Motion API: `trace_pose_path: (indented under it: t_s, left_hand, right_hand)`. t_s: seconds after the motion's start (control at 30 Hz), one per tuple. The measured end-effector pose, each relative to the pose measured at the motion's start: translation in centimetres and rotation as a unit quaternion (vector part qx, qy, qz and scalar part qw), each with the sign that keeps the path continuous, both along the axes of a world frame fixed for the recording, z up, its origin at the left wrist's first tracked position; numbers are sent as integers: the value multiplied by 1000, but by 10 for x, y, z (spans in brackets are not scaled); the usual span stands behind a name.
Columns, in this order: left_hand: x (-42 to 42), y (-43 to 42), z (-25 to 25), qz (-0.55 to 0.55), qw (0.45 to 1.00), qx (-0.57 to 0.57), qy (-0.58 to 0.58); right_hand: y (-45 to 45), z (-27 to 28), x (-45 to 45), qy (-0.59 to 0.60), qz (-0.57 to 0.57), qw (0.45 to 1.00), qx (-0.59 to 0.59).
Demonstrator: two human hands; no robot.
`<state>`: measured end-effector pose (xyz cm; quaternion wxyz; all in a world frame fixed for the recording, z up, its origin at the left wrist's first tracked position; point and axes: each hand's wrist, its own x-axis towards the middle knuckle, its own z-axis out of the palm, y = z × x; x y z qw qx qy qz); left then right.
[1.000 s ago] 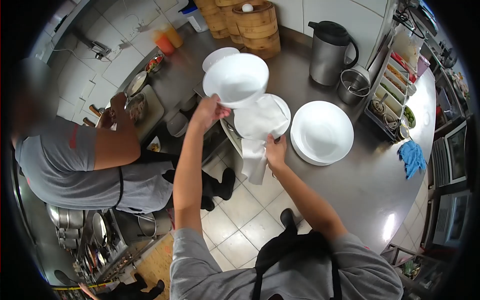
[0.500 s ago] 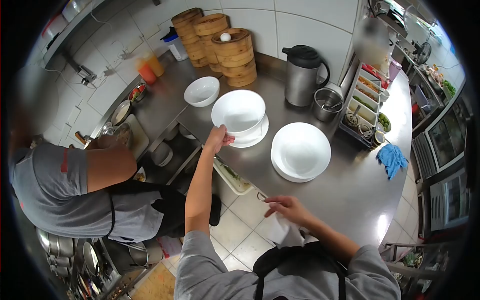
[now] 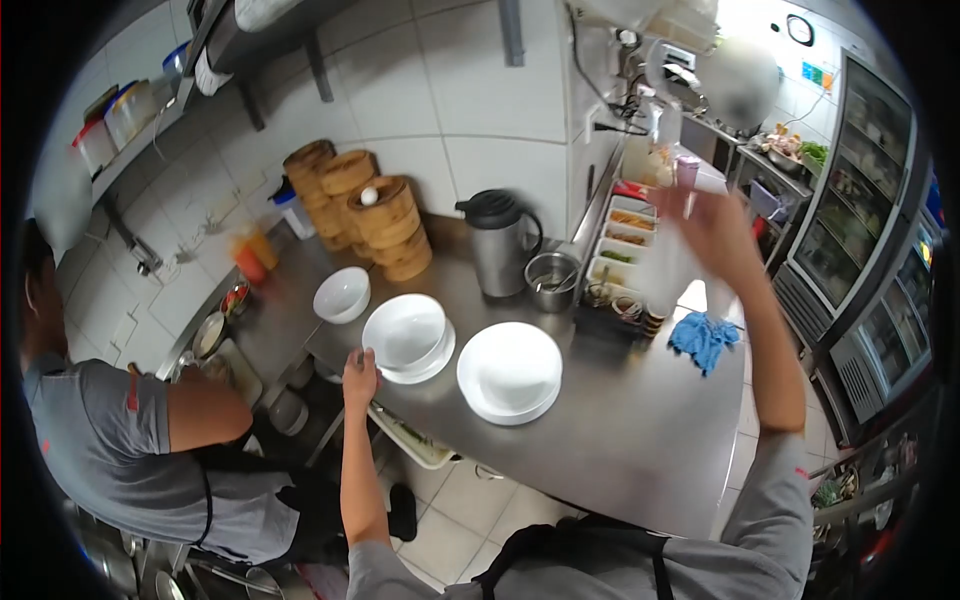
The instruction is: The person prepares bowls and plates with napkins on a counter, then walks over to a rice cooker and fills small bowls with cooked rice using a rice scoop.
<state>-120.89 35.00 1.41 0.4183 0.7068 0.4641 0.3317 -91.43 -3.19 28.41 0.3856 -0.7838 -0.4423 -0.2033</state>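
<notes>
My L hand (image 3: 362,374) has fingertips at the rim of the white bowl (image 3: 404,330), approx 8 o'clock; can't tell if they're pinching. To steady it well: light touch, bowl kept level over the white dish (image 3: 446,358) peeking out beneath at 4, b/c a sideways nudge could tip it. My R hand (image 3: 705,225) is up at 2 from the bowl, too blurred to tell spread or closed; pale blur (image 3: 663,268) just below, ID unclear. Bowl stack (image 3: 510,372) at 4, small bowl (image 3: 342,295) at 10. Vs 0.5 s ago: R hand was low near my apron (image 3: 575,560) w/ a white cloth, now it's high by the ingredient trays (image 3: 622,245); L hand's still at the rim.
</notes>
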Motion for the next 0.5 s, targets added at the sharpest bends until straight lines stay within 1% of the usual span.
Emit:
trace_pose_path:
  t_s: [0.03, 0.07, 0.1, 0.13, 0.17, 0.2, 0.23, 0.27, 0.3, 0.33, 0.37, 0.4, 0.43, 0.47, 0.5]
  left_hand:
    - [2, -6, 6, -25, 999, 17, 16]
    - [2, -12, 8, -46, 998, 31, 35]
    - [6, -20, 7, -48, 999, 6, 18]
    - [11, -34, -2, -48, 999, -24, 5]
    - [11, -49, -17, -45, 997, -58, -2]
    - [13, -63, -43, -72, 996, -54, 19]
    - [19, -74, -70, -76, 982, -175, -9]
    - [23, -101, -74, -103, 982, -160, 3]
    - [33, -121, -73, -96, 979, -181, -13]
    - [40, -126, -90, -124, 975, -180, -30]
    - [46, -135, -89, -146, 975, -163, -39]
    - [52, -139, -94, -142, 979, -137, -49]
    - [60, -139, -100, -124, 980, -143, -61]
    - [63, -139, -102, -107, 985, -128, -51]
    - [67, -138, -103, -92, 989, -110, -42]
  right_hand:
    - [-1, 31, 29, -154, -38, 987, 33]
    - [1, 68, 34, -274, -74, 955, 91]
    - [9, 96, 60, -345, -74, 917, 187]
    - [9, 129, 66, -305, -180, 925, 138]
    - [16, 154, 82, -316, -163, 922, 156]
    - [22, 165, 92, -321, -142, 921, 171]
    - [21, 167, 85, -252, -133, 950, 127]
    - [21, 172, 79, -183, -122, 972, 81]
    - [26, 168, 78, -116, -113, 986, 35]
    - [36, 137, 92, -106, -32, 993, -28]
    - [45, 86, 118, -99, 48, 990, -88]
    - [56, 42, 132, -93, 126, 977, -145]
    - [55, -1, 88, -240, 134, 934, -228]
    - [58, -65, 91, -319, 151, 877, -327]
    - [58, -101, 68, -112, 172, 893, -400]
